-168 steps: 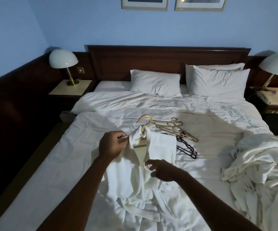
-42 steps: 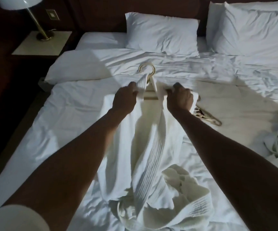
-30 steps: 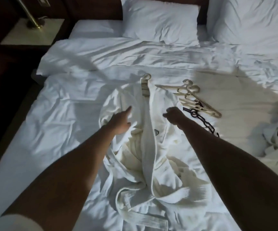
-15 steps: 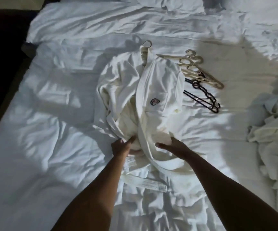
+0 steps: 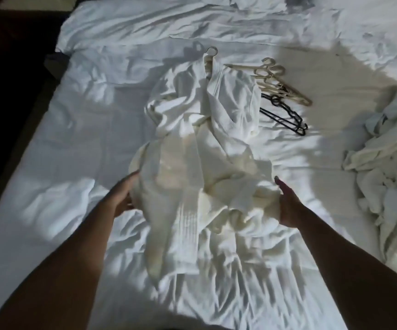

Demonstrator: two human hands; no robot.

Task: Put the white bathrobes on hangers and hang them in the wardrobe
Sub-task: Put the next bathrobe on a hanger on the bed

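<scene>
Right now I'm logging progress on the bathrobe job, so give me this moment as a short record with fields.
bathrobe in hand: white bathrobe lying crumpled on the bed
hanger in robe: its hook sticks out at the collar
left hand: on the robe's lower left edge; grip unclear
right hand: against the lower right bunch; fingers hidden
spare hangers: beige hangers and black hangers, right of the robe
other laundry: white heap at the bed's right edge
wardrobe: not in view

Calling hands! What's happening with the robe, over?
Left hand and right hand hold the bathrobe's lower folds. Robe on hanger, lying on bed. Spare hangers beside it, not blocking.
</scene>
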